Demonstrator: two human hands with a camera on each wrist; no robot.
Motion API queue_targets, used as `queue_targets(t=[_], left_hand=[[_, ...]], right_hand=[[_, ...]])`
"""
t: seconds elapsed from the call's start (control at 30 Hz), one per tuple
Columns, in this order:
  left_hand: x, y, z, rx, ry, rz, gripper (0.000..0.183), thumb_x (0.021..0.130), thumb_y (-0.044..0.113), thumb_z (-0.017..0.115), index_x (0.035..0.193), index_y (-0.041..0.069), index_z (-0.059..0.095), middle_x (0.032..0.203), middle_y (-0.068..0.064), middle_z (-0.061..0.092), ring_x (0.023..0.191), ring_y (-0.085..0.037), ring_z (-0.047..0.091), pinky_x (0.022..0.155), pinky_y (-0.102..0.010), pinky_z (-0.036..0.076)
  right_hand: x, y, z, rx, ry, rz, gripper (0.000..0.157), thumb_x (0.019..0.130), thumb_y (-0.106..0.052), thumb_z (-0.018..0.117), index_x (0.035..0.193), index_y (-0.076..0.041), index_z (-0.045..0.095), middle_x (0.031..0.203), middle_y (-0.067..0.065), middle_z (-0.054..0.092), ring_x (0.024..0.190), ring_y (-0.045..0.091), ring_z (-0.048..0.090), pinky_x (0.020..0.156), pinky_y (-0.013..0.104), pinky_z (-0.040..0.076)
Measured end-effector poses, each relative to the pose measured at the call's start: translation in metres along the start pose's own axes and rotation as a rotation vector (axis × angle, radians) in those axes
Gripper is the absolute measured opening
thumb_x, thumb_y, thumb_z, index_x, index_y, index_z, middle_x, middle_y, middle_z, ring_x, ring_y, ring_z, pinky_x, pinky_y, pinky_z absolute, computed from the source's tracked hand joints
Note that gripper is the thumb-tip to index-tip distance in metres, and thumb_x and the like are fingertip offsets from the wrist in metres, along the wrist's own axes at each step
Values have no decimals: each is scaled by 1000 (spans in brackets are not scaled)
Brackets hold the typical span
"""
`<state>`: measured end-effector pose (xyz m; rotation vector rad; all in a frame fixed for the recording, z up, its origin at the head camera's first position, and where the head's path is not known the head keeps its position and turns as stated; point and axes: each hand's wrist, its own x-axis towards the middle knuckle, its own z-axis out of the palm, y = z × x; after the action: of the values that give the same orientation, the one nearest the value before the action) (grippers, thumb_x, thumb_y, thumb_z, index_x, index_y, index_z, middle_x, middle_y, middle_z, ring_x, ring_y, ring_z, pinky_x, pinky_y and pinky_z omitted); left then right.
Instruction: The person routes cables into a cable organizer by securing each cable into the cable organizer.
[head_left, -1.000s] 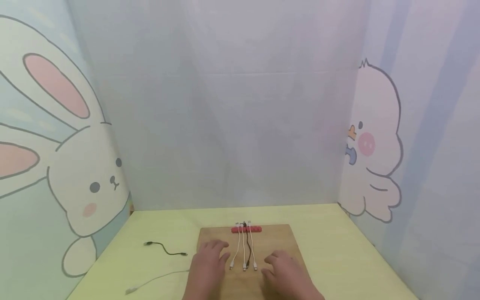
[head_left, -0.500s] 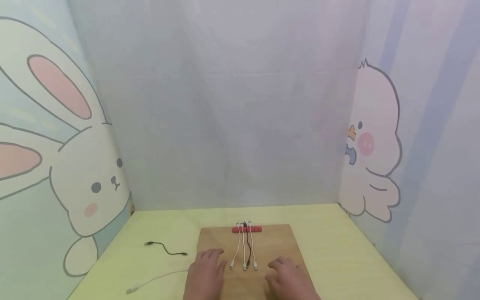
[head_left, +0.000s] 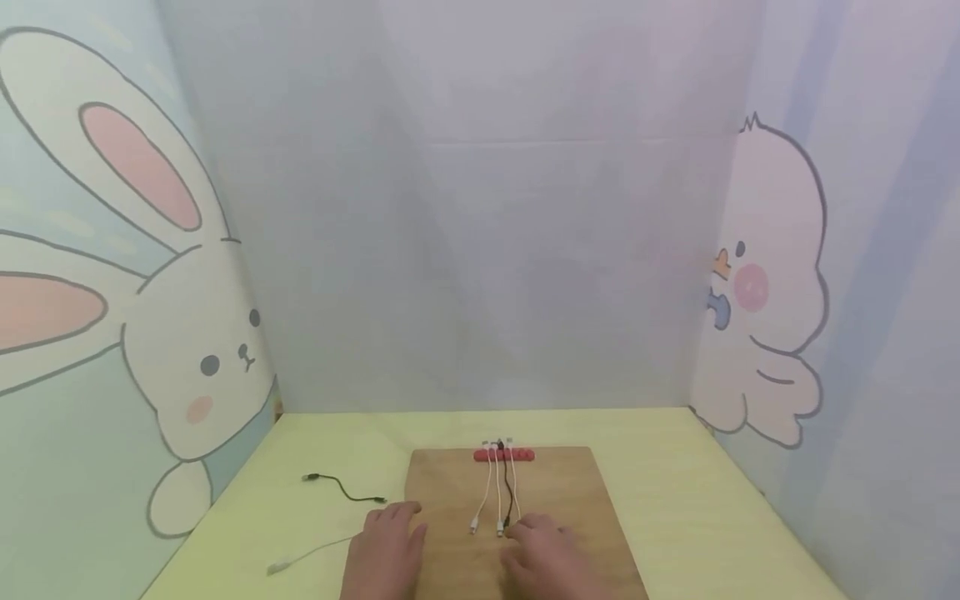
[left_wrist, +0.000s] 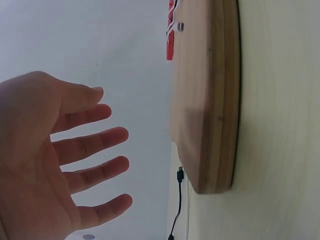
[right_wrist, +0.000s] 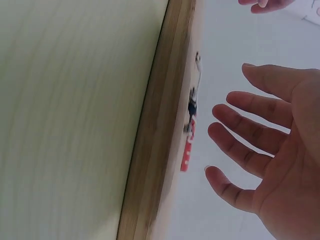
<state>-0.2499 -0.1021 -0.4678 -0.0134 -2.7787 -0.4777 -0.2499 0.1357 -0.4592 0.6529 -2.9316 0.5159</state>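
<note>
My left hand (head_left: 382,550) hovers by the left edge of a wooden board (head_left: 450,492), its fingers spread with nothing between them in the left wrist view. Over the board's right half is my right hand (head_left: 547,554), fingers loosely bent and holding nothing. It overlaps the lower end of the rightmost white cable (head_left: 516,487) in the head view. A red cable holder (head_left: 525,455) lies along the board's far edge. From it, white cables (head_left: 483,498) and a black cable (head_left: 507,483) run toward me, side by side.
Left of the board, a short black cable (head_left: 345,490) lies curved on the pale yellow table (head_left: 675,500). Nearer me is a loose white cable (head_left: 311,551), partly hidden by my left hand. Cartoon-printed walls (head_left: 210,333) enclose the table.
My left hand has shifted left toward the board's edge. The right hand has moved left, nearer the cable ends. The head view has turned slightly left, and the cables stay put.
</note>
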Motion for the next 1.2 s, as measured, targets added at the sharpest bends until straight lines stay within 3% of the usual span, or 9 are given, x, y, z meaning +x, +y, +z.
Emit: queue_targets(t=[0.17, 0.43, 0.53, 0.73, 0.87, 0.97, 1.03, 1.2], left_hand=[[-2, -20, -3, 30, 2, -76, 26, 88, 29, 70, 108, 13, 69, 110, -5, 69, 101, -28, 61, 76, -48, 53], [4, -59, -7, 55, -118, -217, 33, 90, 27, 68, 116, 6, 65, 114, -16, 66, 102, -39, 60, 70, -56, 53], [6, -75, -9, 56, -150, -262, 37, 90, 28, 67, 118, 3, 63, 114, -21, 63, 101, -45, 59, 68, -64, 51], [2, -100, -10, 31, -196, -361, 43, 91, 30, 64, 119, -2, 59, 115, -30, 55, 107, -53, 50, 82, -78, 39], [0, -113, -11, 54, -305, -434, 47, 92, 33, 62, 114, -8, 56, 110, -37, 51, 105, -57, 47, 83, -79, 37], [-1, -121, -11, 79, -369, -460, 47, 93, 35, 62, 107, -9, 57, 102, -35, 52, 97, -54, 49, 78, -76, 41], [-3, -125, -10, 83, -379, -465, 47, 92, 36, 62, 106, -9, 57, 101, -35, 52, 97, -55, 49, 76, -76, 41], [-4, -133, -10, 40, -433, -458, 52, 95, 36, 57, 112, -13, 55, 102, -33, 53, 92, -49, 50, 77, -75, 42]], right_hand=[[16, -14, 6, -8, -16, -55, 24, 92, -33, 61, 107, -16, 71, 105, -7, 68, 101, 20, 61, 79, 47, 47], [48, -39, 29, -145, -30, -223, 17, 92, -29, 56, 93, -22, 71, 103, -12, 66, 96, 12, 57, 76, 40, 47], [60, -52, 37, -155, -34, -232, 17, 95, -29, 53, 98, -24, 69, 102, -12, 64, 97, 12, 57, 81, 39, 46], [79, -82, 49, -311, 39, -363, 10, 93, -28, 56, 90, -25, 65, 110, -9, 65, 108, 17, 57, 102, 50, 47], [88, -93, 63, -414, 3, -424, 17, 93, -42, 54, 98, -29, 63, 123, -8, 61, 119, 19, 54, 107, 55, 41], [93, -100, 69, -435, -60, -401, 30, 97, -51, 46, 112, -31, 62, 138, -8, 54, 133, 18, 48, 110, 58, 37], [95, -105, 71, -433, -84, -378, 31, 99, -50, 45, 117, -31, 62, 142, -8, 52, 136, 17, 46, 111, 58, 35], [100, -113, 75, -412, -135, -324, 30, 96, -51, 47, 105, -30, 67, 130, -11, 60, 135, 15, 47, 114, 58, 31]])
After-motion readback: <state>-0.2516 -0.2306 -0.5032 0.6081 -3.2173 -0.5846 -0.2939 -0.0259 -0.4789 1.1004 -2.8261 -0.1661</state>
